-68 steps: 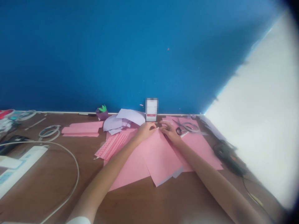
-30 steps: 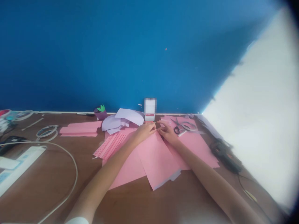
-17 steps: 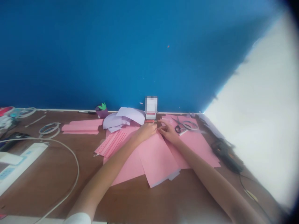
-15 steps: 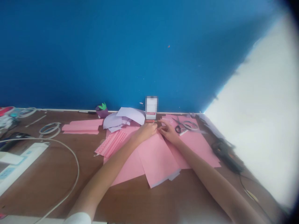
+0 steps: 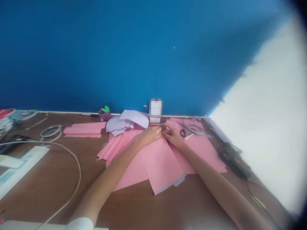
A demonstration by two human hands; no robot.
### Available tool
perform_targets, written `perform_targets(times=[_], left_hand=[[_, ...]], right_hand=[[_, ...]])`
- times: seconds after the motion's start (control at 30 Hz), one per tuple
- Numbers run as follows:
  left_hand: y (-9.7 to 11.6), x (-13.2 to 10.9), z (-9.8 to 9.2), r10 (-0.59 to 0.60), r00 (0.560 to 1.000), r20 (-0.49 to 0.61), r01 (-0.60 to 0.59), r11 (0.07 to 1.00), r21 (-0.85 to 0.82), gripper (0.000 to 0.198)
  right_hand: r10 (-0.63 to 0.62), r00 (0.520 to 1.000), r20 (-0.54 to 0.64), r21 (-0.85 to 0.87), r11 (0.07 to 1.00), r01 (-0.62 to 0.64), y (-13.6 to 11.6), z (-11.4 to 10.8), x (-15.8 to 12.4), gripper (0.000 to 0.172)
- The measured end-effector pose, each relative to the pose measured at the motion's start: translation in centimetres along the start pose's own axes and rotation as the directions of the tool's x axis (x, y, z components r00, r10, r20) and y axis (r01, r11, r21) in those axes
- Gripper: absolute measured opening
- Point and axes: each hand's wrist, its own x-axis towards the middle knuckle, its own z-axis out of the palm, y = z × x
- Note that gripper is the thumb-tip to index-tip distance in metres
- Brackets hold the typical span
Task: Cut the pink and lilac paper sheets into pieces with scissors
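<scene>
A pink sheet of paper (image 5: 165, 167) with a pale purple layer showing at its near edge lies at the middle of the table. My left hand (image 5: 150, 134) is closed at the sheet's far end, its fingers bent together over the paper. Close against it, my right hand (image 5: 173, 134) pinches the same far edge between thumb and fingers, with the index finger stretched forward. The fingertips are small and blurred. Larger pink sheets (image 5: 130, 174) spread beneath. An orange-red pencil-like stick (image 5: 155, 124) lies just beyond the hands.
Scissors (image 5: 183, 131) and a tape roll (image 5: 196, 128) rest on pink paper at the right. Purple paper (image 5: 134, 118), striped pink strips (image 5: 114, 147) and folded pink paper (image 5: 83, 130) are left. A white power strip (image 5: 24, 169), cable (image 5: 78, 163) and dark glue gun-like tool (image 5: 233, 159) flank them.
Both hands stay at the far edge of the pink paper with almost no movement. The near end of the sheet sits very slightly lower in view.
</scene>
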Motion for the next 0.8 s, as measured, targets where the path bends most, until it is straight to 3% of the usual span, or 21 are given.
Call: perform_targets(times=[0.5,0.8], left_hand=[[0.0,0.3,1.0,-0.029,0.999,0.044,0.031,0.998,-0.057,0.016],[-0.7,-0.1,1.1,-0.076,0.997,0.029,0.081,0.964,-0.254,0.01]], right_hand=[[0.021,0.999,0.038,-0.091,0.996,-0.018,-1.1,0.2,-0.3,0.055],[0.009,1.0,0.026,-0.073,0.997,-0.007,-0.9,0.1,-0.3,0.055]])
